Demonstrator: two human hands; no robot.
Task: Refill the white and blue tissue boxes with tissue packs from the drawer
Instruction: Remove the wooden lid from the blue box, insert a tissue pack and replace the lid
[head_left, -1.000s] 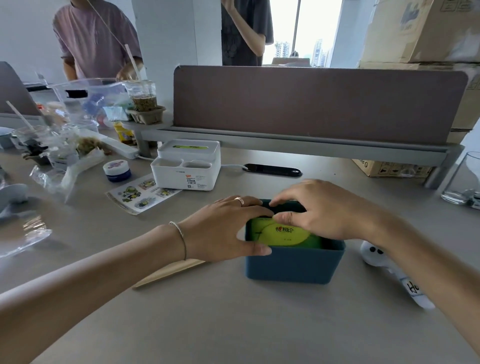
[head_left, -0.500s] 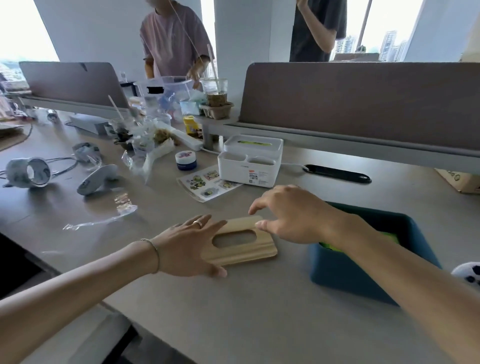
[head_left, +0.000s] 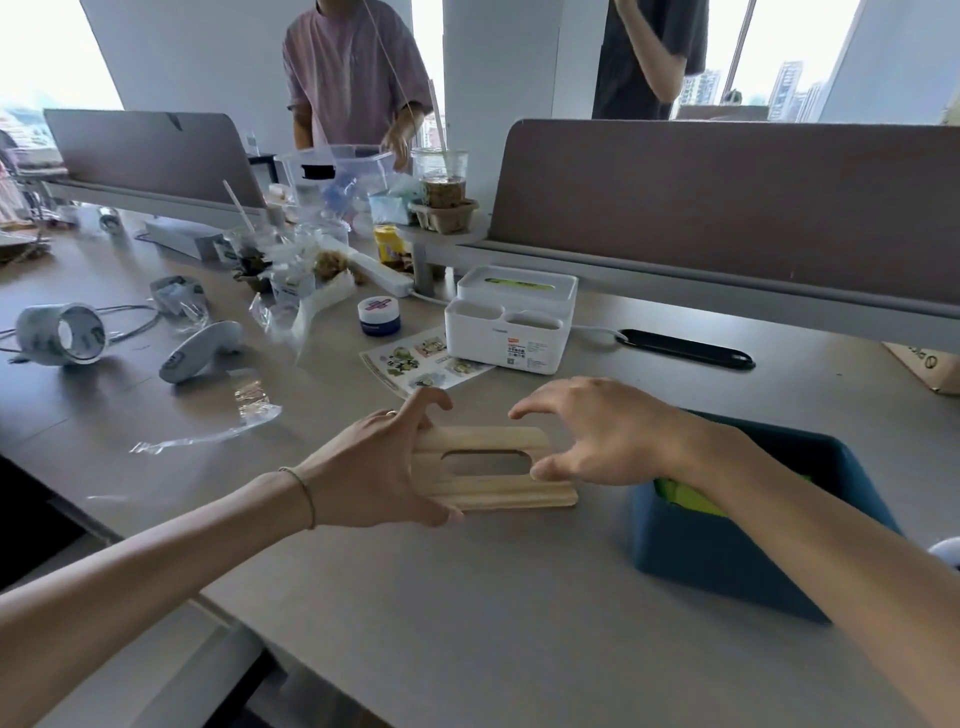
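Where half a second ago our left hand (head_left: 379, 462) lay flat beside the wooden lid (head_left: 498, 467), we now see its fingers grasping the lid's left end on the tabletop (head_left: 467, 597). The right hand (head_left: 597, 431) hovers released over its right end, left of the blue tissue box (head_left: 737, 561) holding a green tissue pack (head_left: 680, 493).

The blue tissue box (head_left: 727, 561) has been left by both hands. The wooden lid (head_left: 493, 467) on the desk (head_left: 467, 623) is now gripped by the left hand (head_left: 379, 467), and its right end is reached by the right hand (head_left: 597, 431).
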